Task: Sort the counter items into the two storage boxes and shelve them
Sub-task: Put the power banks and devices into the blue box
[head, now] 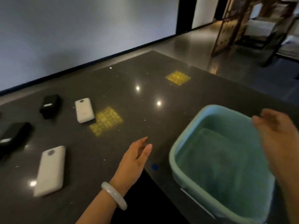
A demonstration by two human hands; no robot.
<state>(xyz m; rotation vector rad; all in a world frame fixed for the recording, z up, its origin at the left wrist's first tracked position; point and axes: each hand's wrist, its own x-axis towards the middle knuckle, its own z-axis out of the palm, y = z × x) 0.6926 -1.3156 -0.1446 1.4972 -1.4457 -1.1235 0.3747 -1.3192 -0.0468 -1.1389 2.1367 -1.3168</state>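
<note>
Head view. Teal storage box sits at the near right corner of the dark table, its near side reaching the table's edge or past it; it looks empty inside. Only this one box is in view.

Left hand hovers just left of the box, fingers straight and loosely apart, holding nothing; a pale bangle is on the wrist. Right hand is over the box's right rim, blurred, fingers relaxed and apart, not gripping that I can see. Whether it touches the rim I cannot tell.

Items, all well left of the box: near white power bank, far white power bank, far black unit, near black unit at the frame's left edge. All lie flat and apart from one another.

Risks, as judgement:
- Box sits close to the table's edge; a push from either hand could slide it off.
- The polished table and smooth, rounded power banks make a slipped pinch likely.
- Colour seems the sorting cue; the dim light and black-on-dark items invite a missed or mis-sorted piece.
- The items lie far from the box, so each carry is a long reach across.
</note>
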